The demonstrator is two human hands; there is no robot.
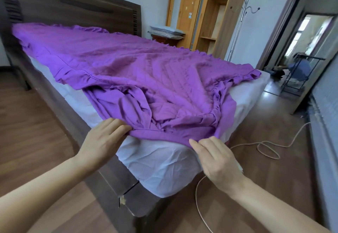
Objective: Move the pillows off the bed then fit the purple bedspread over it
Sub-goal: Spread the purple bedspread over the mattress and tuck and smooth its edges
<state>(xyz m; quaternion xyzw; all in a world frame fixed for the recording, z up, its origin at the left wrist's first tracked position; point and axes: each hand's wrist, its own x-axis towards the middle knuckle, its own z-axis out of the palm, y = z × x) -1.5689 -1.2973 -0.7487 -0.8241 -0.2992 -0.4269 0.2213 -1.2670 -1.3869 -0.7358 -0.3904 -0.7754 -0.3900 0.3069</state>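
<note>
Left hand [102, 141] and right hand [217, 161] pinch purple bedspread [137, 68] over white mattress [164, 168].

Bedspread [131, 64] lies on the mattress [157, 165], bunched at the near corner and reaching back to the headboard [73, 3] at far left. Left hand [102, 141] and right hand [217, 159] hold its near hem at the mattress corner, one on either side. Pillows [167, 31] stacked on a nightstand [164, 40] behind the bed, right of the headboard. Shelf unit [206, 13] right of that, coat stand [241, 16] further right, doorway [300, 49] far right. Cable [265, 146] on the floor right of the bed.
</note>
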